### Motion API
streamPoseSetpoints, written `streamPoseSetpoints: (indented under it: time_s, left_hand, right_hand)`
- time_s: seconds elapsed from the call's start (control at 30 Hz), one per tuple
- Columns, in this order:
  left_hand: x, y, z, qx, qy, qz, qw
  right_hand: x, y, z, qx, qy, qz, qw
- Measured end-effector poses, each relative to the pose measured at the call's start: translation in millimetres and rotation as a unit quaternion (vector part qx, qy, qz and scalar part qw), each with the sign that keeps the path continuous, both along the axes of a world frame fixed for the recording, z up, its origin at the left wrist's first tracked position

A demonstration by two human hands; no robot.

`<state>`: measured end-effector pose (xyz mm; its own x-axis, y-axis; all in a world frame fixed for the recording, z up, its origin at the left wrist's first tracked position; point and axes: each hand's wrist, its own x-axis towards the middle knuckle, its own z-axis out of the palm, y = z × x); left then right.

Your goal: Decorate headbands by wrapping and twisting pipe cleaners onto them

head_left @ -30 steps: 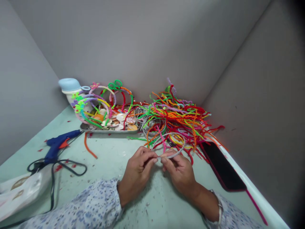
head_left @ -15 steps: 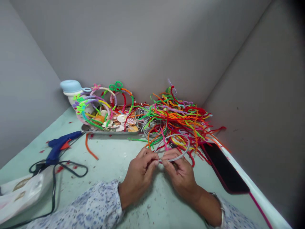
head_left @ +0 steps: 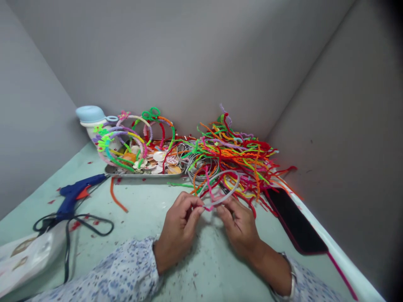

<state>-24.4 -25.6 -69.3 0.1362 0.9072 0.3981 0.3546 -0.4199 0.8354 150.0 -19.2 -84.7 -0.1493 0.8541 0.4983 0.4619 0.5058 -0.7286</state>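
A plain whitish headband point(head_left: 231, 193) is pinched at one end between the thumb and fingers of my left hand point(head_left: 178, 228). Around that end loops a fuzzy pink pipe cleaner point(head_left: 208, 183), its free length sticking up past the band. My right hand point(head_left: 242, 230) is closed beside the band, its fingertips on the pink pipe cleaner; the exact grip is partly hidden. Just beyond both hands spreads a tangled pile of coloured pipe cleaners point(head_left: 242, 153).
A metal tray point(head_left: 145, 175) holds shell-like discs, with finished wrapped headbands point(head_left: 138, 136) on it. Behind stands a white bottle with a blue lid point(head_left: 90, 114). A blue glue gun point(head_left: 71, 197) and its cord lie left, a black phone point(head_left: 297, 222) right. An orange pipe cleaner piece point(head_left: 117, 197) lies near the tray.
My hands have drawn slightly apart, the right one leaving the band's end. The band has tilted and shifted left, and more of the pink pipe cleaner shows around it.
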Motion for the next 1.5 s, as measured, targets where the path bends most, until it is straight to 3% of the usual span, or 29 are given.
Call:
streamPoseSetpoints:
  time_s: [0.27, 0.43, 0.63, 0.8, 0.93, 1.17, 1.5]
  left_hand:
    - [-1.1, -2.0, -0.2, 0.001, -0.017, -0.013, 1.0]
    - [-0.8, 3.7, -5.5, -0.045, -0.079, 0.027, 0.995]
    - [0.5, 7.4, -8.6, -0.111, -0.156, 0.017, 0.981]
    - [0.6, 9.2, -9.3, -0.133, -0.188, -0.006, 0.973]
    - [-0.7, 10.7, -10.2, -0.158, -0.218, -0.014, 0.963]
    - [-0.2, 10.5, -9.6, -0.182, -0.21, -0.08, 0.957]
    - [1.3, 11.9, -13.6, -0.23, -0.214, -0.134, 0.94]
  right_hand:
    - [-1.1, -1.2, -8.3, -0.092, 0.041, 0.037, 0.994]
    - [-0.9, -10.0, -4.1, 0.016, 0.045, 0.03, 0.998]
    - [-0.1, -12.9, 5.6, 0.172, -0.009, 0.101, 0.98]
    - [-0.9, -12.7, 10.4, 0.211, -0.02, 0.145, 0.966]
    - [-3.9, -9.5, 6.8, 0.188, -0.065, 0.125, 0.972]
    - [-2.8, 4.3, -3.5, 0.118, -0.058, -0.004, 0.991]
    - [-5.4, -0.7, 3.7, 0.108, 0.006, 0.042, 0.993]
